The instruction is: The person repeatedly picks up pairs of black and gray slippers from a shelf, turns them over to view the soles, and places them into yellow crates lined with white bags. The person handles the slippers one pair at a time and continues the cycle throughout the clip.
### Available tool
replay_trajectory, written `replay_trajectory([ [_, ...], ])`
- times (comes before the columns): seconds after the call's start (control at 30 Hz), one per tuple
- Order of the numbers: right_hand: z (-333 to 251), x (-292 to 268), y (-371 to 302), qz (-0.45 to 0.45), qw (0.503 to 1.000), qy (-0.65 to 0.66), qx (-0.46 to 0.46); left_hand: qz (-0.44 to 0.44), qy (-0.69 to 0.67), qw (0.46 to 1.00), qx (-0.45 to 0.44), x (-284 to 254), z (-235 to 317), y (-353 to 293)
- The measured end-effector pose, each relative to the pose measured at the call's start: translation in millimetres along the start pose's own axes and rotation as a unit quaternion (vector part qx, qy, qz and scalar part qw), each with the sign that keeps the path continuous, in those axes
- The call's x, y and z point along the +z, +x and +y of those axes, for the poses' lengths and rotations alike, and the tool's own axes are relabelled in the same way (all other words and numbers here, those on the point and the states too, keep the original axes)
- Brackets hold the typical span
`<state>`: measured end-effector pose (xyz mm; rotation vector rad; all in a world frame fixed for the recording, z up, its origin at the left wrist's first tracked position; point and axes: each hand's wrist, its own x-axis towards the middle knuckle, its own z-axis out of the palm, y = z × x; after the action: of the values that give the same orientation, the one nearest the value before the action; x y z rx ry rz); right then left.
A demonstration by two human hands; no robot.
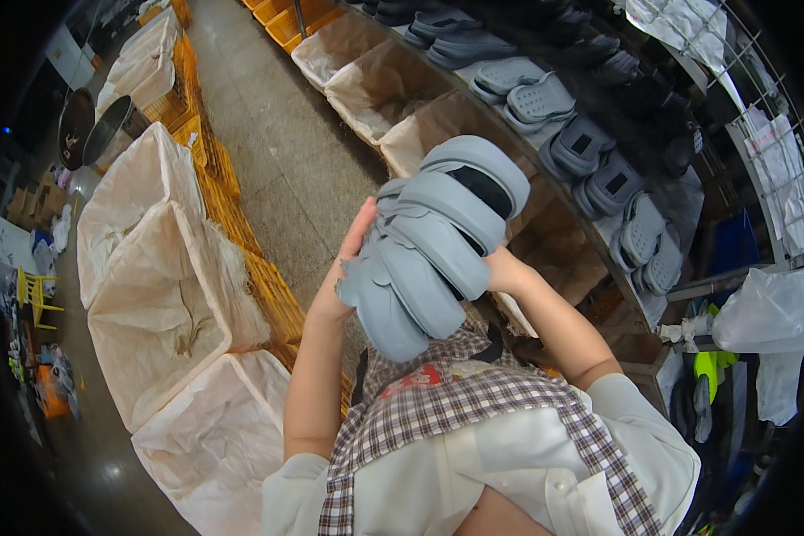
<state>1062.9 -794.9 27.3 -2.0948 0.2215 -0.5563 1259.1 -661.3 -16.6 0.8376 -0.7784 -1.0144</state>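
A stack of several grey clogs [433, 246] is held between my two hands in front of my chest. The clogs lie pressed together, with black gaps showing between some of them. My left hand [338, 281] grips the stack's left side, its thumb or a finger stretched up along it. On the other side my right hand [506, 271] holds the stack from the right, its fingers mostly hidden behind the clogs. More grey clogs [540, 98] stand in pairs on the rack at the right.
Yellow crates [210, 170] with pale cloth-lined bins [156, 313] run along my left. More lined bins [366, 89] stand under the shoe rack at the right. A concrete aisle [263, 107] lies between the rows. A wire grid [764, 107] and a plastic bag [759, 313] hang at the far right.
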Motion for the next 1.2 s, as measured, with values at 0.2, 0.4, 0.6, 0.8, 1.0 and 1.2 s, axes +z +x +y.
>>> replay_trajectory([
  [0.2, 12, -1, 28, 0.137, 0.968, -0.114, -0.179, 0.192, -0.352, 0.878, -0.261, 44, 17, -37],
  [0.4, -7, -21, 19, 0.039, 0.998, 0.042, -0.039, 0.155, -0.414, 0.864, -0.243, 22, 17, -48],
  [0.6, -36, -22, 8, -0.004, 0.919, 0.346, 0.19, 0.125, -0.316, 0.934, -0.112, 12, 28, -47],
  [0.8, -56, -10, 2, -0.025, 0.928, 0.284, 0.241, 0.122, -0.327, 0.932, -0.094, 14, 35, -49],
  [1.0, -61, -6, -2, -0.018, 0.929, 0.268, 0.254, 0.099, -0.371, 0.917, -0.111, 12, 35, -57],
  [1.2, -67, -7, -7, -0.021, 0.941, 0.253, 0.223, 0.048, -0.368, 0.926, -0.073, 13, 38, -58],
])
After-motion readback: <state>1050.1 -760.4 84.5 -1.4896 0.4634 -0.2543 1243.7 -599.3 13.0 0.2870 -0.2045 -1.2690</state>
